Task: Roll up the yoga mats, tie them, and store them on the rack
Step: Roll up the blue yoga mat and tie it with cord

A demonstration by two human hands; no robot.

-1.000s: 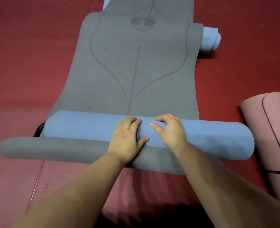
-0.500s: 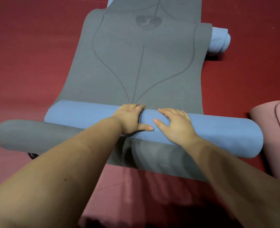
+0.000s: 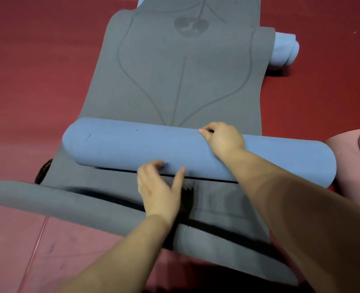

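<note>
Two hands are showing, the left hand (image 3: 158,187) at lower centre and the right hand (image 3: 223,138) at centre right. Four mats are lying on the floor (image 3: 37,70): a grey mat (image 3: 174,81) with a blue roll (image 3: 132,146) at centre, a grey roll (image 3: 48,204) at lower left, a small blue roll (image 3: 284,51) at upper right and a pink roll (image 3: 354,161) at the right edge.

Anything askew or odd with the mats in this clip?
Yes. The blue roll sits skewed on the grey mat: its right end overhangs the mat's edge beside the pink mat, so it is rolling crooked. Nothing looks damaged.
</note>
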